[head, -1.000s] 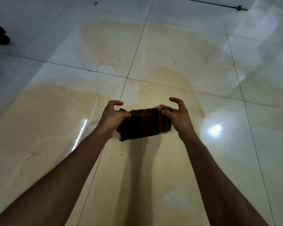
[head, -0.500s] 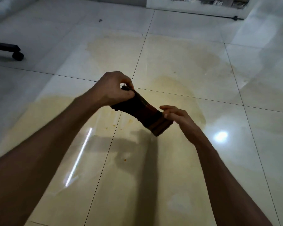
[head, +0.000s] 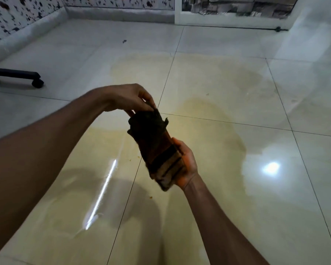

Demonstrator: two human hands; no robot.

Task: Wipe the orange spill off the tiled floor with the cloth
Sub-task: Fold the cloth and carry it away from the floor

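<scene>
A dark brown and orange striped cloth [head: 157, 148], folded into a thick strip, is held in the air above the floor. My left hand [head: 126, 98] pinches its upper end with the fingertips. My right hand [head: 185, 165] cups the lower end from below, fingers curled round it. A wide pale orange spill [head: 204, 109] spreads over several glossy tiles of the floor [head: 304, 188] beneath and beyond the hands. Small orange specks [head: 150, 197] lie on the tile below the cloth.
A black chair leg with a castor [head: 36, 81] stands on the floor at the left. A patterned wall with a skirting [head: 17, 29] runs along the back left. A dark cable [head: 256, 28] lies along the far wall. A small dark scrap [head: 124, 41] lies on a far tile.
The cloth has been lifted off the floor and turned from level to nearly upright. My left hand rose to its top end and my right hand moved under its lower end. The view tilted up.
</scene>
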